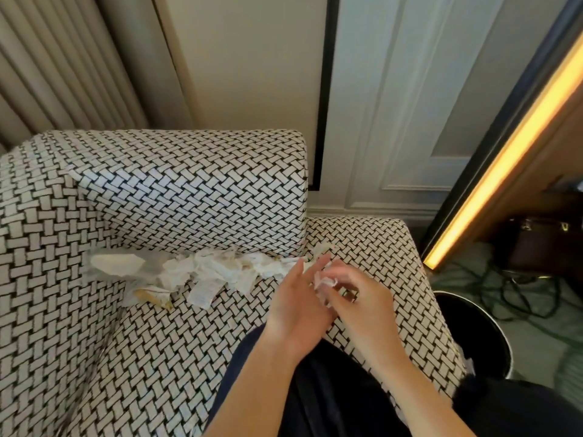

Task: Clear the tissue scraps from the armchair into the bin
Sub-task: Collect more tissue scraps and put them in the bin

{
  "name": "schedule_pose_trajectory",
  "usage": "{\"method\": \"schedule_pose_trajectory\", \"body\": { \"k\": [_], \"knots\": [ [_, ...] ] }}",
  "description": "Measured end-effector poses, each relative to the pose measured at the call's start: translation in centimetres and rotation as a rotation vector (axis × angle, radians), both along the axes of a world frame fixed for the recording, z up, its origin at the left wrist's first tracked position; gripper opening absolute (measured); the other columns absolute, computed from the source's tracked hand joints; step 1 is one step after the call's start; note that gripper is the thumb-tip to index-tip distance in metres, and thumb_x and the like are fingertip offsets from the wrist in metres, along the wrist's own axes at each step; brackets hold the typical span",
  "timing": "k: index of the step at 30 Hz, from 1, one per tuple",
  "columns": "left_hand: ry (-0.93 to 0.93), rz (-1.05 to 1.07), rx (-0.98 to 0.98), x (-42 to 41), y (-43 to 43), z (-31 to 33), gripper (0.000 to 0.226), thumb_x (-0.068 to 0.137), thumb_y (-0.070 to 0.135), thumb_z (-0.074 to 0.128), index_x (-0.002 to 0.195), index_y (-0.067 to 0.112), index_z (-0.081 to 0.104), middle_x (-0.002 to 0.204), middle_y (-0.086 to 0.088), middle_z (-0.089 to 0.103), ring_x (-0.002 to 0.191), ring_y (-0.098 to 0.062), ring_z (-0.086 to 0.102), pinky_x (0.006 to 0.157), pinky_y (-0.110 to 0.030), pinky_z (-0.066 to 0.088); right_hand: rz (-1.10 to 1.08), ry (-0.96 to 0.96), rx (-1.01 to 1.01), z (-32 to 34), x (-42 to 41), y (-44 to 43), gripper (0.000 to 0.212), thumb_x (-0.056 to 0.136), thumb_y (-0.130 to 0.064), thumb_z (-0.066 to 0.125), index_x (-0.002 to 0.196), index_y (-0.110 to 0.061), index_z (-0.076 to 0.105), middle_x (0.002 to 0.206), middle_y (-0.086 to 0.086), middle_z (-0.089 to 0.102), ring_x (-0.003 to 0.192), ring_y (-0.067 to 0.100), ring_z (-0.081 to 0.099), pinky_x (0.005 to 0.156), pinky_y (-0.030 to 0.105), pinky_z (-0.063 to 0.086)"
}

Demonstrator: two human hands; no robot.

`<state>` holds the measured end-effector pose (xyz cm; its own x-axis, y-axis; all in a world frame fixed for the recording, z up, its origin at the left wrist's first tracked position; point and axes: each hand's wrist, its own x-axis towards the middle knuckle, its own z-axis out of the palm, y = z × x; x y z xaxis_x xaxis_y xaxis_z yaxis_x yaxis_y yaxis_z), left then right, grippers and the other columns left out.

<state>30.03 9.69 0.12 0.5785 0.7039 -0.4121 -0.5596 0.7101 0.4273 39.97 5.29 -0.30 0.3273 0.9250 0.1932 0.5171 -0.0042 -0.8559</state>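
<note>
White tissue scraps (217, 269) lie in a ragged row along the crease where the armchair's seat (164, 348) meets its back cushion. My right hand (362, 307) is closed around a small crumpled wad of tissue (325, 283). My left hand (296, 310) lies beside it with fingers stretched out, touching the same wad at the fingertips. The black bin (476, 329) stands on the floor to the right of the chair, just past the seat's edge, with its dark opening facing up.
A larger folded white tissue (113, 263) and a yellowish scrap (154, 296) lie at the left end of the row. A lit amber light strip (504, 159) runs diagonally at right. Cables (517, 285) and a dark bag (536, 244) sit on the floor behind the bin.
</note>
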Motion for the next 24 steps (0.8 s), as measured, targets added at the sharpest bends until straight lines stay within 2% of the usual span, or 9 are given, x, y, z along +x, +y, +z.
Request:
{"method": "schedule_pose_trajectory", "body": {
  "k": [2, 4, 7, 10, 13, 16, 18, 21, 24],
  "knots": [
    [-0.019, -0.01, -0.048, 0.2, 0.2, -0.4, 0.046, 0.1, 0.034, 0.03, 0.128, 0.006, 0.053, 0.13, -0.016, 0.057, 0.127, -0.029, 0.047, 0.107, -0.044, 0.035, 0.045, -0.114, -0.004, -0.5, 0.0, 0.1, 0.017, 0.082, -0.025, 0.068, 0.096, -0.034, 0.069, 0.094, -0.028, 0.06, 0.098, -0.01, 0.053, 0.084, 0.001, 0.034],
    [-0.015, -0.005, -0.061, 0.3, 0.2, -0.9, 0.045, 0.101, 0.033, 0.03, 0.128, 0.007, 0.054, 0.125, -0.014, 0.06, 0.118, -0.027, 0.055, 0.094, -0.042, 0.045, 0.053, -0.1, 0.045, -0.5, 0.2, 0.1, 0.014, 0.085, -0.035, 0.06, 0.096, -0.036, 0.068, 0.097, -0.027, 0.059, 0.103, -0.008, 0.051, 0.086, 0.003, 0.036],
    [-0.015, 0.047, -0.124, 0.7, 0.7, -1.5, 0.043, 0.1, 0.03, 0.034, 0.124, 0.003, 0.056, 0.115, -0.014, 0.064, 0.096, -0.025, 0.064, 0.084, -0.04, 0.049, -0.035, 0.156, 0.115, 0.1, 1.3, 0.7, 0.02, 0.094, -0.031, 0.049, 0.096, -0.031, 0.068, 0.096, -0.018, 0.066, 0.098, -0.003, 0.057, 0.081, 0.006, 0.04],
    [-0.036, 0.087, -0.215, 1.1, 1.1, -1.7, 0.041, 0.1, 0.028, 0.036, 0.118, -0.001, 0.059, 0.117, -0.018, 0.061, 0.098, -0.029, 0.062, 0.088, -0.039, 0.047, -0.151, 0.357, 0.082, -0.1, 3.4, 2.6, 0.02, 0.095, -0.022, 0.047, 0.096, -0.023, 0.068, 0.094, -0.016, 0.068, 0.093, -0.009, 0.059, 0.08, 0.004, 0.042],
    [0.006, 0.134, -0.283, 1.4, 1.3, -1.6, 0.042, 0.101, 0.03, 0.033, 0.113, -0.002, 0.059, 0.103, -0.018, 0.062, 0.093, -0.027, 0.06, 0.081, -0.037, 0.046, -0.114, 0.114, -0.154, -2.4, 5.5, 5.0, 0.019, 0.095, -0.021, 0.05, 0.108, -0.026, 0.063, 0.107, -0.02, 0.062, 0.096, -0.013, 0.052, 0.096, 0.017, 0.042],
    [0.044, 0.2, -0.357, 1.6, 1.8, -1.9, 0.044, 0.101, 0.032, 0.031, 0.108, -0.001, 0.059, 0.091, -0.015, 0.06, 0.087, -0.024, 0.057, 0.079, -0.035, 0.045, 0.09, -0.128, -0.372, -6.0, 6.6, 7.2, 0.04, 0.093, -0.012, 0.052, 0.131, -0.026, 0.05, 0.138, -0.007, 0.048, 0.122, 0.003, 0.042, 0.107, 0.024, 0.03],
    [0.04, 0.259, -0.407, 1.7, 2.2, -2.3, 0.042, 0.101, 0.032, 0.032, 0.105, 0.0, 0.058, 0.088, -0.014, 0.057, 0.081, -0.023, 0.055, 0.078, -0.033, 0.045, 0.19, -0.288, -0.441, -7.7, 6.5, 8.6, 0.06, 0.091, -0.013, 0.054, 0.143, -0.032, 0.032, 0.154, 0.002, 0.025, 0.142, 0.019, 0.02, 0.117, 0.035, 0.017],
    [0.079, 0.319, -0.449, 2.0, 2.5, -2.9, 0.039, 0.101, 0.032, 0.033, 0.095, 0.002, 0.057, 0.08, -0.01, 0.053, 0.072, -0.019, 0.05, 0.074, -0.029, 0.043, 0.258, -0.463, -0.557, -8.4, 5.9, 10.2, 0.073, 0.093, -0.029, 0.052, 0.147, -0.043, 0.006, 0.158, 0.006, -0.009, 0.144, 0.03, -0.013, 0.117, 0.043, -0.002],
    [0.127, 0.339, -0.466, 2.3, 2.7, -3.1, 0.035, 0.101, 0.029, 0.034, 0.083, 0.006, 0.053, 0.068, -0.006, 0.048, 0.061, -0.015, 0.044, 0.064, -0.025, 0.039, 0.309, -0.58, -0.593, -8.5, 4.9, 10.7, 0.065, 0.095, -0.037, 0.046, 0.148, -0.042, 0.008, 0.158, 0.001, -0.013, 0.143, 0.03, -0.019, 0.115, 0.048, -0.008]
  ]
}}
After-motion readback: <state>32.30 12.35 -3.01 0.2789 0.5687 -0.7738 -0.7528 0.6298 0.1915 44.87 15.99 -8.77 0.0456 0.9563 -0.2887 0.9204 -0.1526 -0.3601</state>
